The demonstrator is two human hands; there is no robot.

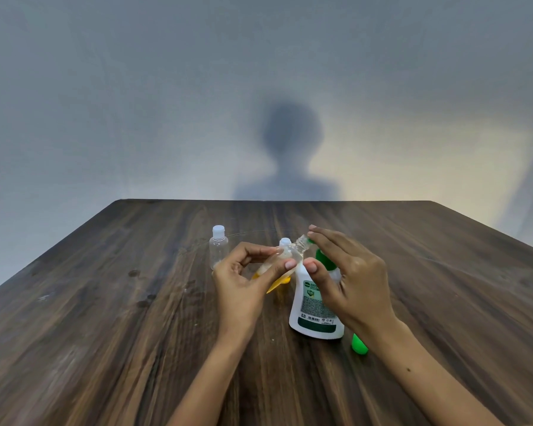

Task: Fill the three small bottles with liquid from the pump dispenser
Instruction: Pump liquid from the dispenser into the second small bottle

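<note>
A: The right hand (348, 272) covers the pump (323, 259) head at frame centre.
B: A capped bottle (285, 241) hides behind the tilted one (285, 258); label print too small.

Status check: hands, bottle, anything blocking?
Left hand holds open bottle tilted at the dispenser nozzle. Right hand rests on the pump, fingers straight. Capped bottle stands apart, left. Nothing blocking.
</note>
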